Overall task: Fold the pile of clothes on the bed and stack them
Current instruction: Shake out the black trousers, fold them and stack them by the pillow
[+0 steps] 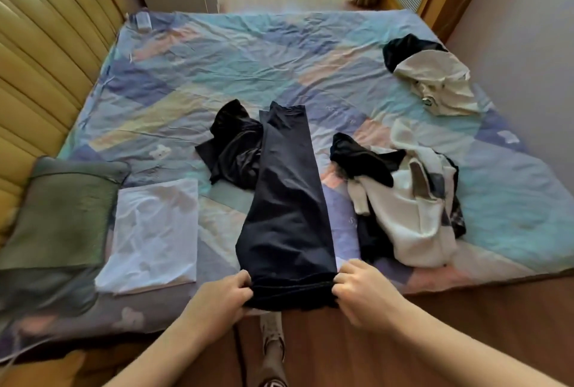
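So the bed [279,54] with its patchwork sheet is taking up most of the view. Dark navy trousers [289,200] are lying lengthwise down the middle, waistband hanging at the near edge. A messy pile of white and black clothes [410,200] is sitting just right of them, a folded white shirt [152,234] is lying flat to the left beside a green pillow [62,209], and a crumpled black garment [233,147] is touching the trousers' far left side. 2 hands are working: left hand [217,299] and right hand [363,290] are both pinching the waistband corners.
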